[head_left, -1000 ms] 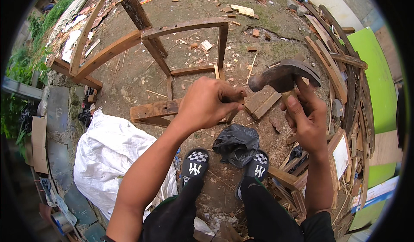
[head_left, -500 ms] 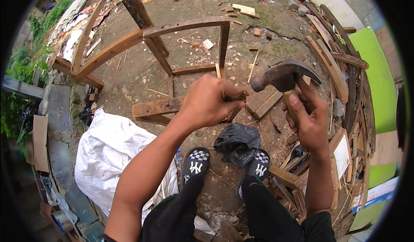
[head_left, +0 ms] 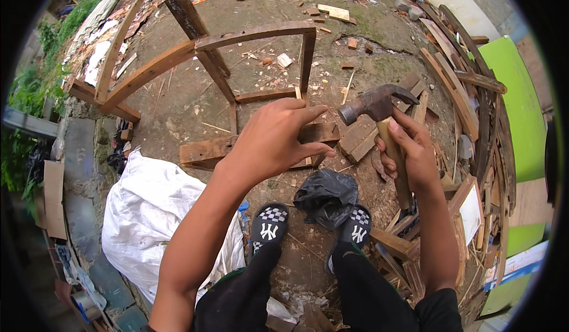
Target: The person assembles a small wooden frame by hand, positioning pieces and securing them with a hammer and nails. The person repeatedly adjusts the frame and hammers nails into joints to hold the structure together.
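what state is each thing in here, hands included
left hand: thumb and fingers spread apart
right hand: closed around the hammer handle
hammer: held, head up
wooden frame: assembled, open-sided
wood piece: partly hidden behind left hand
white sack: wrinkled, on the ground
black plastic bag: crumpled
slippers: worn

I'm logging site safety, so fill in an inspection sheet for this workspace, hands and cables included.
Surface: cracked concrete ground, strewn with wood scraps.
Job's things: claw hammer; wooden beam.
Clutter: black plastic bag by the sandals; white sack at left; scrap-wood pile at right.
Grip: right hand closed on the hammer; left hand open, overlapping the beam in view, contact unclear.
Cables: nothing seen.
Surroundings: wooden frame ahead, block wall left, green panel right.
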`<state>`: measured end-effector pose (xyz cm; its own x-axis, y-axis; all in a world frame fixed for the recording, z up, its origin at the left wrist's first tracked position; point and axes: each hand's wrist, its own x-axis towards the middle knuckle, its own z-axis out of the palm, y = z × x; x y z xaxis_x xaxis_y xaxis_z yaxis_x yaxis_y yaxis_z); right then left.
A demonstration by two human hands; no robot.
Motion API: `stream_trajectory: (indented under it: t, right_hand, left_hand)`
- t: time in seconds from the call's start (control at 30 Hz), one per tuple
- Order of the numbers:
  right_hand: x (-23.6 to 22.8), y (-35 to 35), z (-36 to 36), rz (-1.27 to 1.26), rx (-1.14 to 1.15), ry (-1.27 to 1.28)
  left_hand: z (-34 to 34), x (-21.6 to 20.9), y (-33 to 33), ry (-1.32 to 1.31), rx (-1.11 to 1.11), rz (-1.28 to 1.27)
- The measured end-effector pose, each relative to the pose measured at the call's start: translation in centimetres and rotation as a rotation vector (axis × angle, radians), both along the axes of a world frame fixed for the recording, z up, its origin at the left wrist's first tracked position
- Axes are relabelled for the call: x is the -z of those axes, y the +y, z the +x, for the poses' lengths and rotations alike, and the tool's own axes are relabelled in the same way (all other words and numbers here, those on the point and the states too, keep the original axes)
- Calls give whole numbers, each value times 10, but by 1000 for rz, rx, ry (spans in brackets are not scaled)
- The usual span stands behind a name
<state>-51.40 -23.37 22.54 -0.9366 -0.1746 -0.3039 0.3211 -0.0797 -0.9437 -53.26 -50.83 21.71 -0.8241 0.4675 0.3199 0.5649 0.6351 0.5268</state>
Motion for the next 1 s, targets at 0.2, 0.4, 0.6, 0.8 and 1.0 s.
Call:
stream_trajectory:
  t: [0.2, 0.4, 0.6, 0.8, 1.0]
  right_hand:
    - [13, 7, -21, -115, 16, -74]
    - [18, 7, -21, -82, -158, -80]
    - [25, 13, -33, -165, -69, -54]
    - [13, 12, -27, -141, -139, -80]
    - [7, 4, -22, -62, -203, -47]
  left_hand:
    - [0, 12, -1, -33, 1, -79]
    - [-3, 4, 0, -105, 11, -136]
    - [-4, 6, 2, -54, 20, -95]
    - [-2, 3, 0, -137, -5, -157]
    - [-3, 4, 1, -107, 3, -118]
